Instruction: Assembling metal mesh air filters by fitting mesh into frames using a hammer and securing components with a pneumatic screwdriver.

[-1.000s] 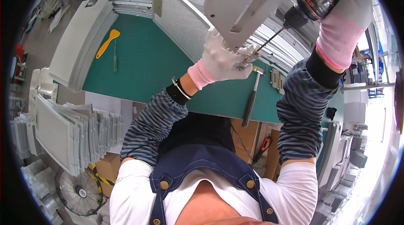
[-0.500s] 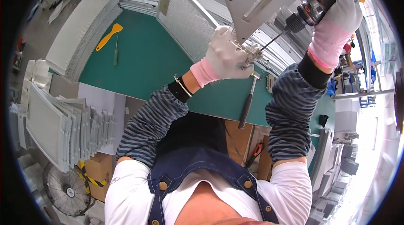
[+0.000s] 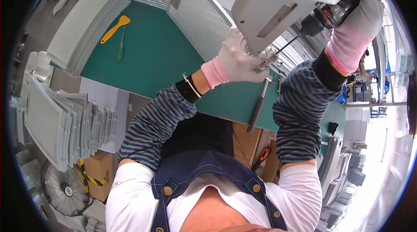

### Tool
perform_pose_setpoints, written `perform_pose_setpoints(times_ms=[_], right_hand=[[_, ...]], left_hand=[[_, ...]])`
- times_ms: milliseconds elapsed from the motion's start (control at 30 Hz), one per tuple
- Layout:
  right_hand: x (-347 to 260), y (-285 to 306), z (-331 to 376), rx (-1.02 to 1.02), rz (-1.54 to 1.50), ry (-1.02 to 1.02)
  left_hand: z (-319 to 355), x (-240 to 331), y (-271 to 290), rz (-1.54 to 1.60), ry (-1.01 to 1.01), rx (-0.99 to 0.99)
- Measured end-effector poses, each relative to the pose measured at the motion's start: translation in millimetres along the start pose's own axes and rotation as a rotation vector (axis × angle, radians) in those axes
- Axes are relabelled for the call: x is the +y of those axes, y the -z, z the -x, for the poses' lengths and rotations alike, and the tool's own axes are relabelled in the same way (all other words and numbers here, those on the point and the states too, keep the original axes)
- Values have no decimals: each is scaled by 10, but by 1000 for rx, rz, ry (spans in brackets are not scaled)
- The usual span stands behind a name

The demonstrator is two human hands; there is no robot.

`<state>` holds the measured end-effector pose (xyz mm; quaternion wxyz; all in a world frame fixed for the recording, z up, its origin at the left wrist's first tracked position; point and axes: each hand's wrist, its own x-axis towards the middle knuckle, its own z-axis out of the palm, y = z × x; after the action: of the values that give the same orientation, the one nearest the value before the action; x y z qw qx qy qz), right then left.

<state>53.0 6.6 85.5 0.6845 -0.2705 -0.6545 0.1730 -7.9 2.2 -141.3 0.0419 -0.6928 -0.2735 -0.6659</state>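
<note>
My right hand [image 3: 362, 14], in a white glove with a pink cuff, grips a power drill [image 3: 323, 14] whose long bit points down-left at the lower edge of a grey metal housing [image 3: 282, 1]. My left hand [image 3: 241, 60], gloved the same way, clasps that lower edge right beside the bit tip and seems to pinch a small metal part there. A mesh filter panel [image 3: 197, 17] leans on the green table [image 3: 160, 62] just left of the housing.
A hammer [image 3: 258, 104] lies at the table's near edge under my hands. A yellow scraper [image 3: 114, 30] and a green-handled tool [image 3: 121, 47] lie far left. White panels [image 3: 61, 123] are stacked at the left, with a fan [image 3: 61, 188] on the floor.
The view has shifted so the housing, drill and both hands sit higher and further right. Both hands keep their hold and the bit stays at the housing's edge.
</note>
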Motion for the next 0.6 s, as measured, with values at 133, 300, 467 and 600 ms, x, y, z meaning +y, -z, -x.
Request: perform_pose_setpoints(times_ms=[133,300,467,600], right_hand=[[536,543,-194,-63,330,377],[580,520,64,-285,301,330],[1404,1094,-22,-491,804,506],[1044,310,764,-577,775,616]], left_hand=[[29,46,-58,80,100,-48],[-33,41,29,215,90,40],[-7,-87,-99,27,-97,113],[-36,-38,48,-83,-126,86]])
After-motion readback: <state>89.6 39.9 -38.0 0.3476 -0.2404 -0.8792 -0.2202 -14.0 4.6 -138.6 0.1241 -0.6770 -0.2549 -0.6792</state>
